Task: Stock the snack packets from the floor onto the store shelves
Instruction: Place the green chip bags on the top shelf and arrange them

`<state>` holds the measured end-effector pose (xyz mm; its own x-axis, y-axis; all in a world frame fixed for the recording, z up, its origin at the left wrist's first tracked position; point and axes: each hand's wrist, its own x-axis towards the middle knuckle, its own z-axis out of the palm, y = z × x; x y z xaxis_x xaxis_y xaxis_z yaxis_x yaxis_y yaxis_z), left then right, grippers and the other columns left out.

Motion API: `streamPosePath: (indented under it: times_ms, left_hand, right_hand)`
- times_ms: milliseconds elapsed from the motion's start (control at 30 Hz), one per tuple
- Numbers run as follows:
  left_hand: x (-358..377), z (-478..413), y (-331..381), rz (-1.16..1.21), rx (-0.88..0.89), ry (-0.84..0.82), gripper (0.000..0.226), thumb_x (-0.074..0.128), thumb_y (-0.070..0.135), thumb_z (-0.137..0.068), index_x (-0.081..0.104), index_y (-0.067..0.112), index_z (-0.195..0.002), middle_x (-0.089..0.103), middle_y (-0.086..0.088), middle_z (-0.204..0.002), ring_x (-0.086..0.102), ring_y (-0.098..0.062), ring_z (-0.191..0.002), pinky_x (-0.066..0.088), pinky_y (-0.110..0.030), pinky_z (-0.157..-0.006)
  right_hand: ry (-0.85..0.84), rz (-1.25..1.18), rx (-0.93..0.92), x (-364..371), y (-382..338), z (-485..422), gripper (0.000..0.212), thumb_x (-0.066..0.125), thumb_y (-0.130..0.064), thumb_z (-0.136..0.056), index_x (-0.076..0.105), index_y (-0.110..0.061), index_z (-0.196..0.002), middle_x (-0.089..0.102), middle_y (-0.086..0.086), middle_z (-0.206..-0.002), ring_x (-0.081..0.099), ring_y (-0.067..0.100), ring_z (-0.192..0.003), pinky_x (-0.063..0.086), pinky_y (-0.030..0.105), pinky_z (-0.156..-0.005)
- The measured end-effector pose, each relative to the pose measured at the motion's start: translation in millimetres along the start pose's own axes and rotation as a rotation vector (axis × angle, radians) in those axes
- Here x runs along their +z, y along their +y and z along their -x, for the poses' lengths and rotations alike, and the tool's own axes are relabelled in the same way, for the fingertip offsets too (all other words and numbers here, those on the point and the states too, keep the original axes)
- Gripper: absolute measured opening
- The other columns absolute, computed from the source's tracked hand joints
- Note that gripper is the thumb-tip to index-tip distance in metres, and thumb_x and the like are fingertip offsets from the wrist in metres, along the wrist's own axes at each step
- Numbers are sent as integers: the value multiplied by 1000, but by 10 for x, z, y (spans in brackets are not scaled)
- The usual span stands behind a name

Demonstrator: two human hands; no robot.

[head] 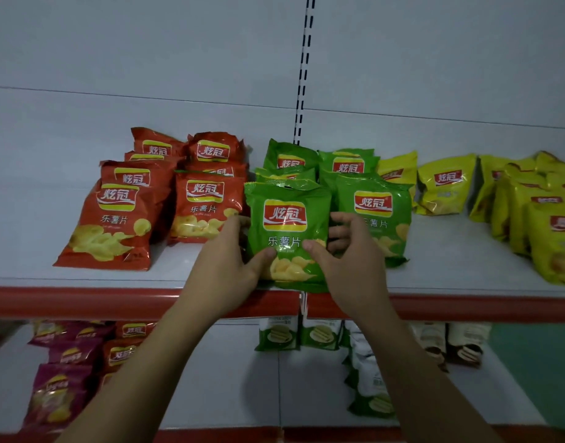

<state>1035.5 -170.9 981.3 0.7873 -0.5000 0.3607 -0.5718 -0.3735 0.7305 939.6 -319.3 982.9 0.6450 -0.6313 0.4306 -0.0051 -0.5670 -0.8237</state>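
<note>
grip: my left hand [227,260] and right hand [348,254] pinched the glossy green crinkled-foil crisp packet [286,238] by its 2 lower sides | pose: upright between them, long axis vertical, base at front lip of white metal shelf [179,273], heading the row of matching green packets [290,161] | reach: neither hand nearer

Shelf [450,266] bears red packets [115,219], green packets [370,212], yellow packets [444,187], apparently leaning upright.

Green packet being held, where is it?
Head view centre: the green packet stands at the upper shelf edge, in left hand and right hand, right of red packets.
</note>
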Motion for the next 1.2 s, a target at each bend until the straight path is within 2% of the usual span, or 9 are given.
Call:
streamPosePath:
  times_ms: [67, 167, 233, 400, 533, 667, 833, 1067, 1200]
  left_hand:
    - [-4, 3, -20, 7, 2, 2, 60, 74, 34, -87, 43, 18, -136, 62, 8, -108, 62, -14, -95, 52, -33, -81]
    - [-1, 27, -59, 19, 1, 33, 75, 78, 38, -82, 36, 20, -142, 60, 4, -126, 58, -14, -110, 45, -28, -87]
    - [-13, 85, -64, 19, 25, 91, 83, 80, 40, -79, 34, 19, -146, 54, 3, -134, 51, -15, -122, 42, -29, -95]
    - [18, 423, -101, -64, 228, 266, 66, 70, 44, -83, 47, 13, -136, 51, -4, -131, 42, -18, -124, 38, -35, -103]
    - [142, 820, -283, -17, 293, 251, 46, 63, 37, -88, 56, 12, -126, 52, -3, -124, 38, -10, -117, 31, -19, -102]
    - [327, 1221, -531, 56, 231, 91, 41, 56, 42, -91, 59, 17, -123, 51, 5, -121, 39, -7, -116, 28, -9, -101]
    - [534, 1547, -846, 105, -12, -129, 42, 66, 40, -90, 54, 25, -128, 43, 17, -118, 42, -7, -117, 41, -26, -93]
    - [879, 1808, -1030, 20, -44, -368, 49, 76, 27, -87, 57, 13, -130, 57, -2, -124, 46, -9, -116, 39, -23, -92]
    - [1092, 1984, -856, 12, -112, -551, 56, 67, 37, -92, 45, 23, -142, 47, 0, -143, 40, -15, -134, 35, -28, -108]
  right_hand:
    - [17, 16, 12, 16, -24, 29, 57, 76, -31, -81, 47, -21, -129, 52, -18, -96, 53, -3, -82, 46, 6, -63]
    - [71, 29, 29, -5, -52, 99, 63, 76, -38, -79, 46, -25, -132, 57, -11, -109, 57, 4, -96, 52, 24, -82]
    - [153, 50, 23, -48, -87, 193, 62, 76, -41, -79, 48, -27, -132, 56, -11, -115, 55, 5, -103, 48, 26, -88]
    - [352, 16, -128, -35, -41, 662, 43, 76, -31, -81, 56, -26, -120, 61, -10, -107, 59, 4, -102, 53, 30, -85]
    - [292, 62, -137, 56, 118, 1132, 43, 69, -37, -83, 53, -31, -122, 56, -24, -110, 56, -6, -103, 46, 10, -84]
    - [189, 123, 1, 92, 393, 1518, 44, 72, -32, -84, 52, -33, -123, 53, -28, -116, 52, -12, -107, 42, 4, -86]
    - [37, 222, 257, 102, 730, 2029, 55, 73, -29, -82, 50, -30, -132, 54, -19, -122, 51, 0, -113, 43, 16, -93]
    - [-3, 242, 463, 10, 978, 2320, 64, 72, -33, -83, 40, -33, -139, 48, -15, -133, 45, 5, -123, 41, 28, -103]
    - [17, 244, 555, -142, 1089, 2473, 66, 70, -36, -85, 39, -27, -143, 46, -7, -143, 42, 10, -129, 38, 30, -109]
